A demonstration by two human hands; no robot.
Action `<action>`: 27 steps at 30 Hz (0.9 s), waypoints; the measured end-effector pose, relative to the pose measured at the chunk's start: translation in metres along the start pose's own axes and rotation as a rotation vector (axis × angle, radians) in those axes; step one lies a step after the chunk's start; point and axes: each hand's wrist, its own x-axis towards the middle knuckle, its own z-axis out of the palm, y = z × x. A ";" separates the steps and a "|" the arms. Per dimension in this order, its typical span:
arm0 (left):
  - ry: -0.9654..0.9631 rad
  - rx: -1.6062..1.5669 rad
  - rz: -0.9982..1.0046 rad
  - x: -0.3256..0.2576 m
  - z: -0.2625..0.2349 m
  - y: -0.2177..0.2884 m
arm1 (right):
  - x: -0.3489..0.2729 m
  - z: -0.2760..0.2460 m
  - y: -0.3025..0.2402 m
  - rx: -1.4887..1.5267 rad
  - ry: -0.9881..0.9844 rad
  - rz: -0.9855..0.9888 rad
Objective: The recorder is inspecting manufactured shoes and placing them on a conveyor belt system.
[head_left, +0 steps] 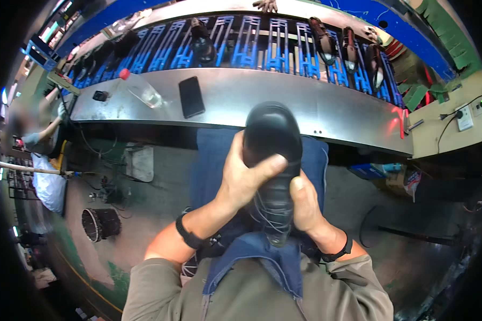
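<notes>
A black shoe is held over my lap, its rounded toe pointing away from me toward the bench. My left hand wraps the shoe's left side, with the thumb pressed across its top. On the other side my right hand grips lower down, thumb against the upper. Thin lace-like strands hang along the shoe near its heel end. The fingers beneath the shoe are hidden. A dark blue apron covers my lap below it.
Ahead runs a metal bench with a black phone, a red-capped bottle and a small black object. Behind it, a blue-railed conveyor carries several dark shoes. Another person is at the far left. A socket sits right.
</notes>
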 end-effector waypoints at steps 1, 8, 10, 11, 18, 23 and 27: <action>-0.005 -0.164 -0.089 0.005 -0.016 -0.006 | 0.008 0.009 -0.016 -0.240 -0.008 -0.118; -0.174 -0.472 -0.196 -0.001 -0.057 -0.028 | 0.022 0.002 -0.034 -0.568 -0.052 -0.392; -0.181 -0.506 -0.220 -0.003 -0.058 -0.033 | 0.033 -0.004 -0.048 -0.680 -0.016 -0.533; -0.183 -0.550 -0.247 -0.003 -0.057 -0.033 | 0.038 -0.008 -0.050 -0.663 -0.003 -0.519; -0.224 -0.501 -0.283 -0.001 -0.030 -0.027 | 0.080 -0.021 -0.060 -0.533 -0.178 -0.544; -0.302 -0.501 -0.349 -0.001 -0.028 -0.026 | 0.081 -0.030 -0.070 -0.537 -0.212 -0.670; -0.362 -0.568 -0.418 0.003 -0.023 -0.023 | 0.088 -0.038 -0.061 -0.378 -0.204 -0.828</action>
